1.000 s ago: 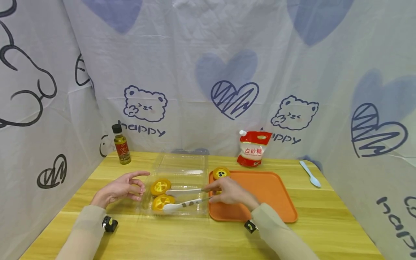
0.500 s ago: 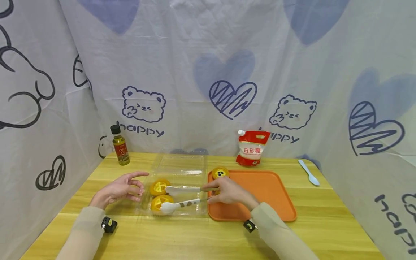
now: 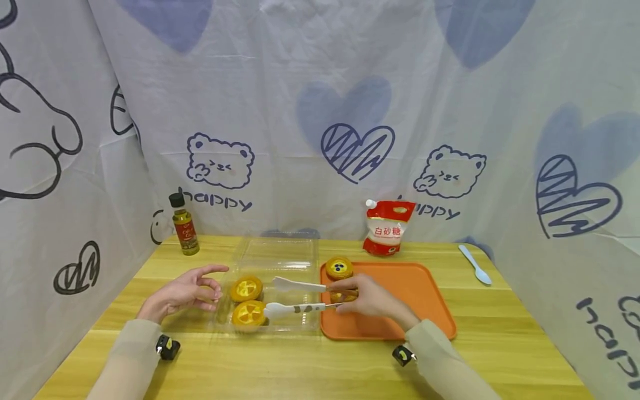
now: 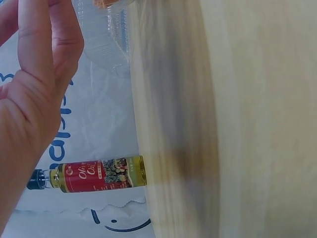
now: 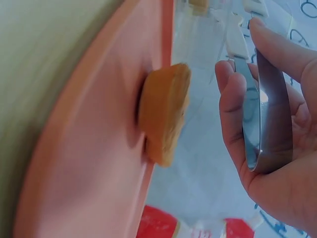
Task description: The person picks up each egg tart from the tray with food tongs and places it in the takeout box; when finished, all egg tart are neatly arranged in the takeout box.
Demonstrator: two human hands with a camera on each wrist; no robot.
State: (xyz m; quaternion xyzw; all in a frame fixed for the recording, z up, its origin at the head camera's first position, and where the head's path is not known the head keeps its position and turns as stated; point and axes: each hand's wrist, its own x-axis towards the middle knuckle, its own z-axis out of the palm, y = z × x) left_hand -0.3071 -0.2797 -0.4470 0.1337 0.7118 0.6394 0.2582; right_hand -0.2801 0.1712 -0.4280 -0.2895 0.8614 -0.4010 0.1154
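Note:
My right hand [image 3: 374,299] grips a pair of tongs [image 3: 307,308] by its metal bend, which shows clearly in the right wrist view. The white tong tips point left over the clear plastic container [image 3: 275,250], spread apart with nothing between them. Two egg tarts lie at the container's left side, a rear tart [image 3: 246,289] and a front tart [image 3: 249,314]. At the container's left edge is my left hand [image 3: 187,290], its fingers loosely bent and holding nothing; whether they touch the plastic I cannot tell. A blueberry-topped tart [image 3: 339,268] and another tart [image 3: 342,296], partly behind my right hand, sit on the orange tray.
The orange tray [image 3: 405,303] lies right of the container. Behind it stands a red-and-white sugar pouch [image 3: 387,229]. An olive oil bottle [image 3: 186,229] is at the back left, and a pale blue spoon [image 3: 475,265] at the far right. Printed cloth surrounds the wooden table [image 3: 280,366].
My right hand has drawn the tongs to the right, away from the two tarts in the container. The tong tips no longer overlap those tarts. My left hand stays put.

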